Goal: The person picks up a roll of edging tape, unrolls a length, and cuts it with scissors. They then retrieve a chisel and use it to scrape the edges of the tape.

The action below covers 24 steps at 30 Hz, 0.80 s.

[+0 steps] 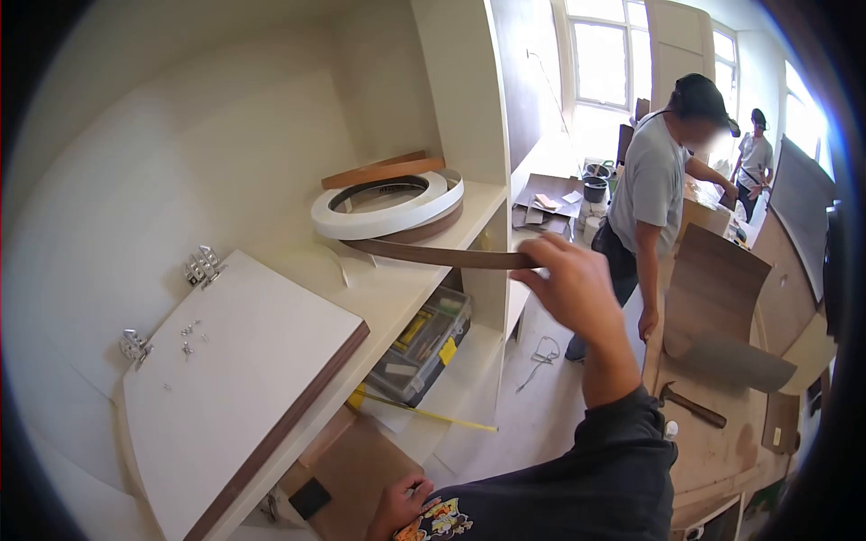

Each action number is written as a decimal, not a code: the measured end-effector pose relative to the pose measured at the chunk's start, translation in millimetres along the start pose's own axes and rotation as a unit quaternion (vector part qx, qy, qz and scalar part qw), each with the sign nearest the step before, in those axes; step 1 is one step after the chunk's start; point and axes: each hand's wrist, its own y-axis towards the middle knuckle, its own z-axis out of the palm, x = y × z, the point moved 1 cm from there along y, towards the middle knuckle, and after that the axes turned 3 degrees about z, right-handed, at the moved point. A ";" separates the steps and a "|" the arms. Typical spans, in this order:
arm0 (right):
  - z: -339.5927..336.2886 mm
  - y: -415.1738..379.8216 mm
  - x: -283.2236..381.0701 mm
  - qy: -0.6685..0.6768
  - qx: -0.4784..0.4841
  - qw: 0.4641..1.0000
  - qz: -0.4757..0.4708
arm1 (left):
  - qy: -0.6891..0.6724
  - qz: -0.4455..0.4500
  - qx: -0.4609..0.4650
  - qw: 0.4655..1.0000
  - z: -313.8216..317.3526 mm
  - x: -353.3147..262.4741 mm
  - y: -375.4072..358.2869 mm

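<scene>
My right hand (573, 284) is raised and pinches the end of a brown edge banding strip (442, 256) between thumb and fingers. The strip runs back to a brown coil (442, 225) on the shelf. A white edge banding roll (329, 216) lies over that coil, topped by a lighter brown strip (379, 169). Low at the bottom, my left hand (397, 507) is near my shirt with its fingers curled in; whatever is inside them, if anything, is hidden.
A white door panel (244, 379) with metal hinges (203, 266) and loose screws rests on the shelf (410, 302). Below are a toolbox (419, 347) and yellow tape measure (451, 418). At right, a hammer (693, 406) lies on a workbench (713, 451); two people (649, 180) stand beyond.
</scene>
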 end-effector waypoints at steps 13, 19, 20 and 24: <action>-67.8 -50.5 -65.3 0.067 -0.076 0.991 0.083 | 0.027 0.000 0.075 0.997 15.4 -33.4 15.8; -34.8 -4.5 -70.9 0.187 -0.077 0.979 -0.019 | 0.019 0.038 0.073 0.996 23.2 -36.9 14.3; -26.6 7.0 -72.6 0.231 -0.047 0.971 -0.029 | 0.016 0.048 0.071 0.996 23.8 -35.7 14.1; 22.3 58.6 -83.6 0.374 0.078 0.922 -0.056 | -0.006 0.031 0.042 0.999 26.2 -21.5 6.0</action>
